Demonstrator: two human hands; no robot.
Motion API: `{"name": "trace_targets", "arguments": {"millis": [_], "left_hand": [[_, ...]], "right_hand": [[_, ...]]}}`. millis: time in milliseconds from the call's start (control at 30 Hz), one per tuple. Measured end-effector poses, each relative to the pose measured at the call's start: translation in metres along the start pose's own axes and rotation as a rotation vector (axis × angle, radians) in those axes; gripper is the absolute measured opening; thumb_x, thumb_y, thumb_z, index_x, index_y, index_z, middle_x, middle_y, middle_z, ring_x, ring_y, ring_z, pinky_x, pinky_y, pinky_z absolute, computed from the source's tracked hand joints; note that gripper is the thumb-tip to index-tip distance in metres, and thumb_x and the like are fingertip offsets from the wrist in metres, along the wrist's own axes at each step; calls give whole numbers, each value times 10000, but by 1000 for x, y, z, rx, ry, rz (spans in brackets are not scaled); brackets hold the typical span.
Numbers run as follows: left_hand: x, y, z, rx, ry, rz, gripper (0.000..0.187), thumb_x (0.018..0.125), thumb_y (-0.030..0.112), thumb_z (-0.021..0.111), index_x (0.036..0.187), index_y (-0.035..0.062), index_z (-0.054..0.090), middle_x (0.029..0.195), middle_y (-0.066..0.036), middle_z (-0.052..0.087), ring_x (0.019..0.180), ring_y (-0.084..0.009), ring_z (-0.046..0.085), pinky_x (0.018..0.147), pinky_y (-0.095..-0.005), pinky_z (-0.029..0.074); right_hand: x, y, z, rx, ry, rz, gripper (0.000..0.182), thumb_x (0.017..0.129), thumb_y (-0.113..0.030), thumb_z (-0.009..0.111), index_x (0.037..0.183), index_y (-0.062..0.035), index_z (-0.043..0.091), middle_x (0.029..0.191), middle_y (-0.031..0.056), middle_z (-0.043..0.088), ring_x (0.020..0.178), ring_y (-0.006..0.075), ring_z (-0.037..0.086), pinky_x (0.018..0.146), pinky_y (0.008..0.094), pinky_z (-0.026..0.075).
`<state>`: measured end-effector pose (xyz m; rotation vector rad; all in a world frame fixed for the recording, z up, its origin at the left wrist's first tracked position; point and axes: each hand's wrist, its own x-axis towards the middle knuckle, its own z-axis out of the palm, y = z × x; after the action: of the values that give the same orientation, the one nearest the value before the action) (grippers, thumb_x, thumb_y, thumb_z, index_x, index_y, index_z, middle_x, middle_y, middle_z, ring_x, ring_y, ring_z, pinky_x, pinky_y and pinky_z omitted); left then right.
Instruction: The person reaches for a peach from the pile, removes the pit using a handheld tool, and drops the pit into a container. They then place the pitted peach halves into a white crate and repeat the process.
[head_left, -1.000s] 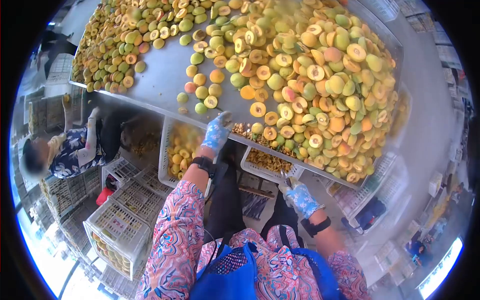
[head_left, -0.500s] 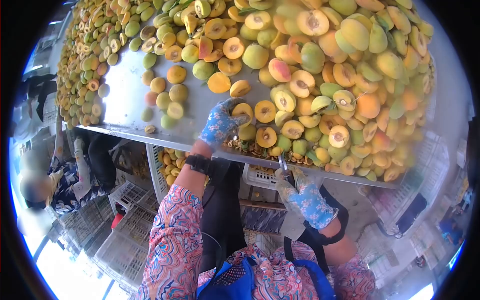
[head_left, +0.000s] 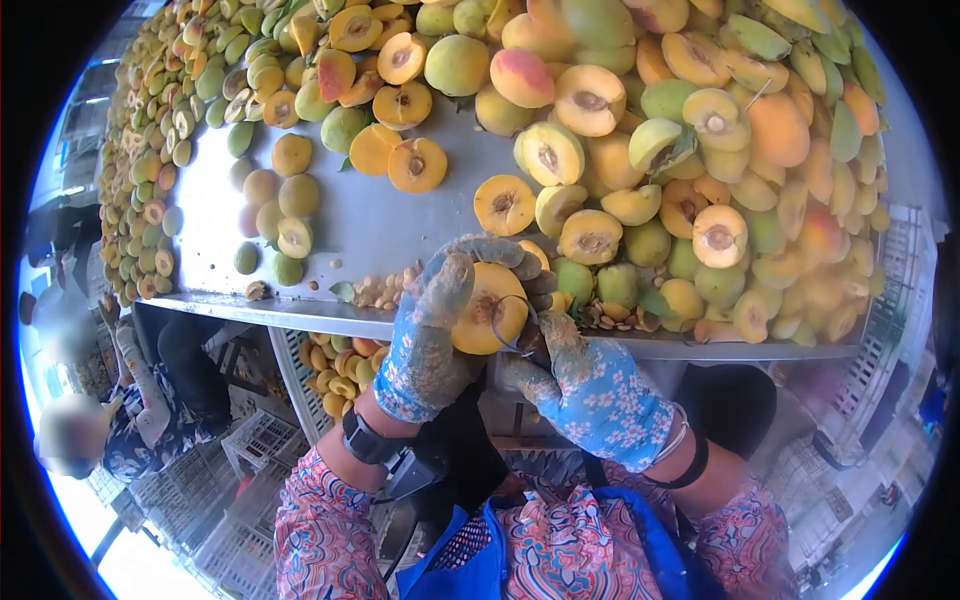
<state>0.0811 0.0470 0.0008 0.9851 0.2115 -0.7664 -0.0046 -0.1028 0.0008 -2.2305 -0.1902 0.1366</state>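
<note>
My left hand, in a blue floral glove with soiled fingertips, holds a halved yellow-orange fruit with its cut face up. My right hand, in a matching glove, is closed on a small tool with a thin curved metal loop. The loop lies against the cut face, around the fruit's centre. Most of the tool's handle is hidden by my fingers. Both hands are at the front edge of a metal table. Behind them lie cut fruit halves, one of them an orange half.
Large piles of fruit cover the right and back of the table. Loose pits lie near its front edge. Below are a crate of fruit and plastic crates. Another person is at the left.
Both hands have come together at the table edge. The left has brought a fruit half toward me, and the right has raised the tool onto it. The view has shifted closer to the fruit.
</note>
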Motion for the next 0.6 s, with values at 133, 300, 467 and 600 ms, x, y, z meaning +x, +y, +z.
{"name": "trace_targets", "arguments": {"millis": [133,300,467,600], "left_hand": [[-10,-17,-9,7,-72,55,505,947,430,485,1172,-20,523,1127,-173,581,1056,-266,595,922,-406,499],[-30,-37,-8,60,-36,222,528,917,484,508,1143,8,538,1079,-173,604,994,-300,608,903,-444,499],[-72,-66,-12,148,-142,532,488,933,398,527,1166,-31,528,1094,-180,610,1013,-273,619,912,-400,498],[-119,-78,1,153,-125,665,457,935,386,516,1128,-29,534,1061,-167,619,960,-256,629,853,-385,520]], "right_hand": [[-8,1,7,-49,-1,-47,465,832,-264,689,1085,80,504,643,159,615,537,299,626,464,391,491],[-22,-8,27,85,168,-131,385,859,-278,649,1002,57,522,579,137,590,526,325,615,459,408,486],[-66,-26,44,230,5,-33,327,851,-150,642,1030,85,502,762,228,625,711,418,624,573,456,490],[-104,-56,49,339,-3,59,303,869,-158,624,1017,86,518,781,247,623,732,428,617,586,455,482]]}}
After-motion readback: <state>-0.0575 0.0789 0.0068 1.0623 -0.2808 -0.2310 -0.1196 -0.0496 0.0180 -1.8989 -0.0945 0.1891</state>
